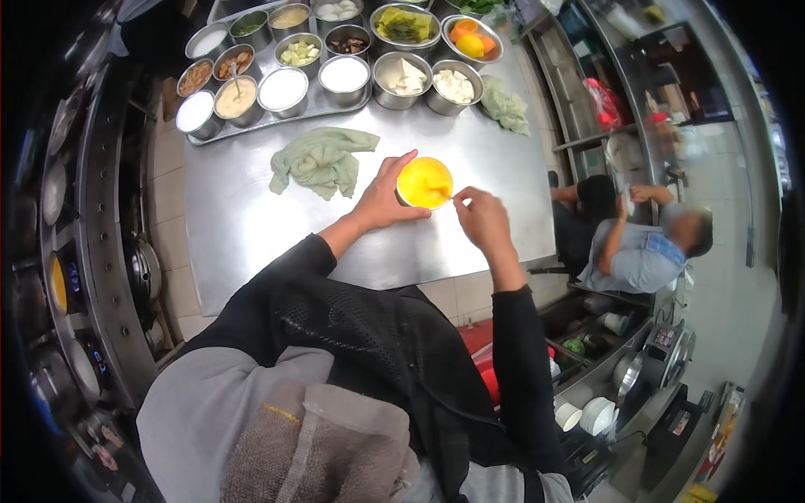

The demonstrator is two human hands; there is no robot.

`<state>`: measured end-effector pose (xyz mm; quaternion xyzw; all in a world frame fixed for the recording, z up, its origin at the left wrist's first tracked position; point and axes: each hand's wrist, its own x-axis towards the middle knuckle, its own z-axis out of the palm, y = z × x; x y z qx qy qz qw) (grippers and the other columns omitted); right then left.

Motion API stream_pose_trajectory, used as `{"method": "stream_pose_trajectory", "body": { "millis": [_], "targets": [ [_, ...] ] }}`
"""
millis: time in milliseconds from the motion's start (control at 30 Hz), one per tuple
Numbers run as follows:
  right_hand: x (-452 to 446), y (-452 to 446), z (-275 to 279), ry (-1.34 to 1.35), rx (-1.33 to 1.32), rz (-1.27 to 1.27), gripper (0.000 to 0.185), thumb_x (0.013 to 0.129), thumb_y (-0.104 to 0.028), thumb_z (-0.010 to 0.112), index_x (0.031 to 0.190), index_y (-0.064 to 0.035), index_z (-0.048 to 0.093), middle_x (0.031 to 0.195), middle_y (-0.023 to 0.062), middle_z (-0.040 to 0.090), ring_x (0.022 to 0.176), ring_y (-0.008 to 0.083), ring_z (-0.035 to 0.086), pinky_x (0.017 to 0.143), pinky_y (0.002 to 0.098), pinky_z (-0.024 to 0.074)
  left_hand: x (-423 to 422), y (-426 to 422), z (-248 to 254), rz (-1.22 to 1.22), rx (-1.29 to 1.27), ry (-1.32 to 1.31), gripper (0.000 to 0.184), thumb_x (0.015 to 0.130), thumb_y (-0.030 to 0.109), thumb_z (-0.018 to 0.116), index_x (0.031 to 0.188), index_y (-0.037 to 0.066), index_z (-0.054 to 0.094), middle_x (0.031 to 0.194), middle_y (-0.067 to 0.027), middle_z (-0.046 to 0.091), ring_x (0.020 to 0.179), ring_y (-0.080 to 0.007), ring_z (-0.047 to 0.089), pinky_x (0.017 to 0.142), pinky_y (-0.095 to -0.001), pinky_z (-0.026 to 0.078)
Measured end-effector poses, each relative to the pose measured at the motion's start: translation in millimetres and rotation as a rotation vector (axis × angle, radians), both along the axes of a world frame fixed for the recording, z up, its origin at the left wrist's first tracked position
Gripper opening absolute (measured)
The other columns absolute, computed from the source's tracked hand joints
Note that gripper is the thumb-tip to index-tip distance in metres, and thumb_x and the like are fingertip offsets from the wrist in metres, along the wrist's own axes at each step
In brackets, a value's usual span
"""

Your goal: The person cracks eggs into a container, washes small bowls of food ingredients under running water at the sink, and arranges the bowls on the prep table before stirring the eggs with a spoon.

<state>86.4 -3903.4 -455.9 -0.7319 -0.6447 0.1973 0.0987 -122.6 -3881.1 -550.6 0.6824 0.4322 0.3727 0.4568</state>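
A small bowl (404, 198) of bright yellow liquid, which looks like beaten egg, is at the middle of the steel table (251, 226). Around its left side curls my left hand (381, 194), thumb at the near rim and fingers at the far rim. My right hand (484, 220) is closed in a pinch at the bowl's right rim. It grips a thin utensil that dips into the yellow liquid; its kind is mostly hidden. Left of the bowl lies a crumpled green cloth (325, 161).
Several steel containers of ingredients stand on a tray (335, 115) at the far side. Beside them are a bowl of citrus fruit (472, 44) and another cloth (505, 105). A seated person (629, 251) is at the right. Stove equipment (101, 277) lines the left.
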Motion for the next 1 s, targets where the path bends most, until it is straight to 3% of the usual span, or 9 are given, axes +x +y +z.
{"method": "stream_pose_trajectory", "body": {
  "millis": [67,100,233,467,567,667,767,833,1000],
  "targets": [
    [-3.6,-6.0,1.7,0.143,-0.096,0.172,0.019,0.087,-0.023,0.068,0.093,-0.0053,0.074,0.065,0.015,0.065,0.058,0.03,0.061,0.06,0.0379,0.0493,-1.9,-0.3,-5.9,0.003,-0.002,0.01,0.109,0.063,0.042,0.088,0.151,0.012,0.032,0.143,-0.0183,0.039,0.132,-0.0369,0.045,0.109,-0.0428,0.039],
    [-7.9,-3.4,8.6,0.069,-0.096,0.088,0.019,0.087,-0.026,0.066,0.094,-0.0096,0.073,0.074,0.0168,0.07,0.071,0.0355,0.068,0.07,0.0427,0.0546,-1.2,0.2,-7.3,0.022,0.06,0.013,0.108,0.063,0.042,0.088,0.151,0.012,0.032,0.146,-0.0189,0.038,0.133,-0.0364,0.044,0.109,-0.0426,0.039],
    [-4.9,-6.5,2.6,0.125,-0.135,0.16,0.019,0.089,-0.024,0.063,0.093,-0.0088,0.073,0.073,0.0173,0.07,0.071,0.0353,0.069,0.069,0.0429,0.0544,-0.8,-1.2,0.6,-0.04,-0.138,-0.104,0.109,0.064,0.042,0.088,0.15,0.011,0.03,0.149,-0.0205,0.04,0.136,-0.0358,0.044,0.111,-0.042,0.038],
    [-13.6,-6.1,10.8,0.114,-0.141,0.04,0.022,0.088,-0.026,0.065,0.096,-0.007,0.074,0.073,0.0171,0.07,0.07,0.034,0.069,0.069,0.041,0.0545,5.7,-9.5,-4.6,0.055,-0.059,-0.028,0.112,0.065,0.042,0.089,0.152,0.01,0.026,0.143,-0.0199,0.047,0.132,-0.0342,0.048,0.111,-0.0406,0.038],
    [-5.1,-7.7,3.0,0.122,-0.075,0.037,0.022,0.088,-0.025,0.066,0.097,-0.006,0.074,0.08,0.0196,0.071,0.075,0.035,0.069,0.073,0.0408,0.0547,14.5,-9.4,-12.1,0.095,-0.08,-0.05,0.11,0.063,0.039,0.09,0.15,0.006,0.03,0.146,-0.0204,0.043,0.133,-0.0353,0.047,0.111,-0.0409,0.038],
    [18.9,-10.4,-28.2,0.134,0.173,0.162,0.024,0.089,-0.021,0.067,0.097,0.0007,0.071,0.086,0.0221,0.07,0.08,0.039,0.068,0.074,0.0427,0.0538,29.9,-10.3,-43.0,0.066,-0.082,-0.293,0.108,0.066,0.019,0.09,0.15,0.002,0.025,0.142,-0.0153,0.049,0.131,-0.0231,0.049,0.11,-0.0364,0.04],
    [20.4,-0.5,-32.0,-0.023,0.063,0.315,0.023,0.088,-0.021,0.068,0.089,0.0021,0.069,0.074,0.0246,0.063,0.067,0.0399,0.063,0.063,0.0459,0.0486,14.7,-3.3,-32.8,0.078,0.061,-0.089,0.117,0.058,0.036,0.091,0.149,0.002,0.027,0.153,-0.0234,0.03,0.143,-0.038,0.03,0.116,-0.0431,0.03],
    [0.9,-1.3,-6.0,0.108,-0.01,0.196,0.021,0.087,-0.021,0.068,0.09,0.0006,0.07,0.066,0.019,0.063,0.059,0.0322,0.062,0.06,0.0426,0.0482,-6.5,7.1,-6.6,-0.024,0.208,-0.034,0.122,0.058,0.035,0.089,0.153,0.003,0.02,0.158,-0.0227,0.022,0.147,-0.0377,0.024,0.117,-0.044,0.027],
    [2.5,-3.8,-9.3,0.091,-0.05,0.217,0.019,0.086,-0.02,0.068,0.091,-0.0013,0.071,0.064,0.0142,0.064,0.057,0.0247,0.062,0.058,0.0401,0.048,-22.9,31.9,-0.5,-0.271,0.036,-0.049,0.119,0.06,0.031,0.088,0.155,0.008,0.02,0.152,-0.0202,0.035,0.141,-0.0363,0.035,0.115,-0.0414,0.032]
  ]
}}
